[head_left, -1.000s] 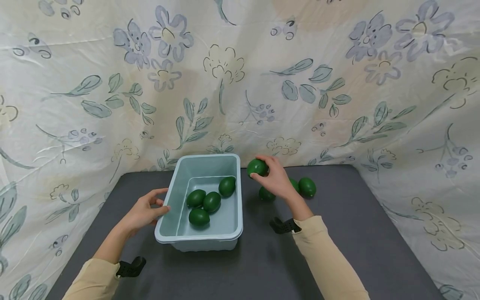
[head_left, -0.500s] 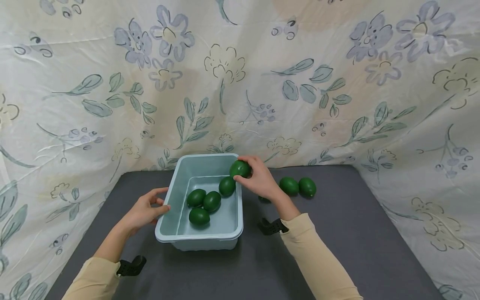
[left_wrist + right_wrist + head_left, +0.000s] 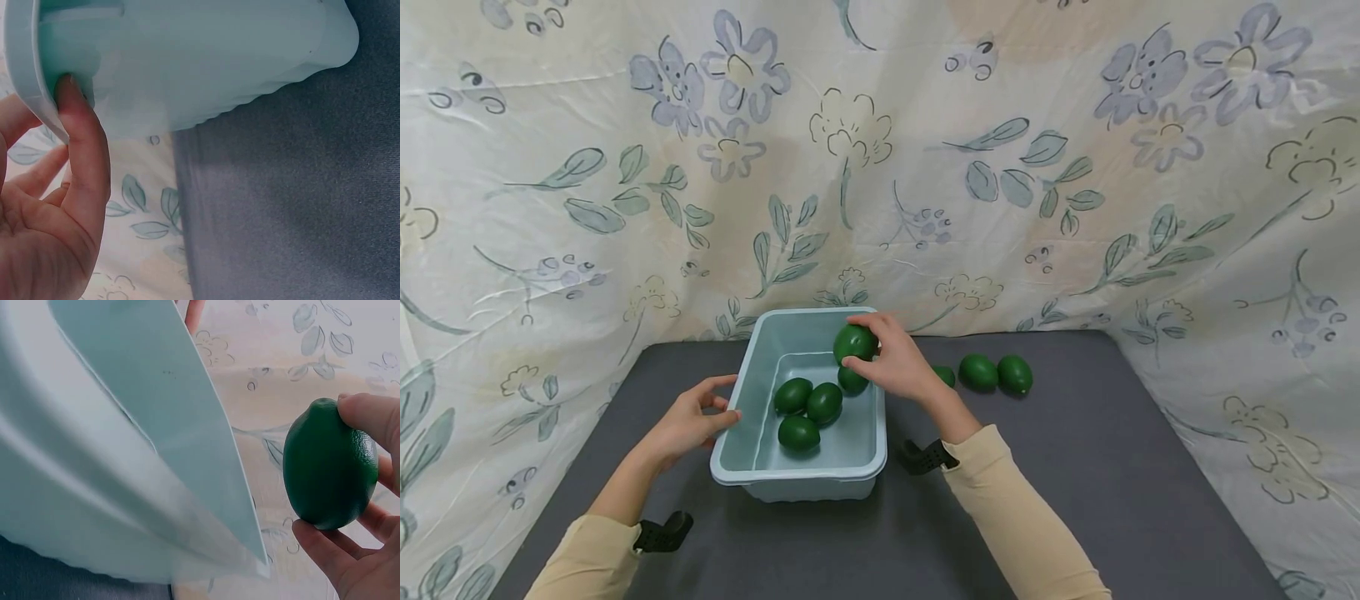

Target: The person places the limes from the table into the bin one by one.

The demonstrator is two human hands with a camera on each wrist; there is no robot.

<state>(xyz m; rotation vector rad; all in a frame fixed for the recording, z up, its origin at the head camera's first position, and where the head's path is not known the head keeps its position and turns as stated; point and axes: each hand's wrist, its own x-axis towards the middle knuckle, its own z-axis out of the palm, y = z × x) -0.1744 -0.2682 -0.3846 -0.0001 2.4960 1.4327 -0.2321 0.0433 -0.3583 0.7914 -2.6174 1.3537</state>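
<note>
In the head view my right hand (image 3: 891, 358) holds a green lime (image 3: 854, 343) over the far right part of a pale blue-green plastic tub (image 3: 857, 442). The right wrist view shows this lime (image 3: 329, 465) pinched between thumb and fingertips, outside the tub's near wall from that angle. Several limes lie on the tub floor, among them a lime (image 3: 798, 433) nearest the front; another, at the right wall, is partly covered by the held one. My left hand (image 3: 688, 423) grips the tub's left rim, seen closely as a hand (image 3: 69, 187) pinching the rim in the left wrist view.
Right of the tub, a lime (image 3: 978, 372) and a second lime (image 3: 1015, 375) sit side by side on the dark grey tabletop (image 3: 1120, 467). A third lime (image 3: 945, 375) is partly hidden behind my right wrist. A floral cloth (image 3: 880, 167) hangs behind the table.
My right hand has carried the lime leftward from beside the tub, across its right rim, to above the inside. The left hand stays on the left rim.
</note>
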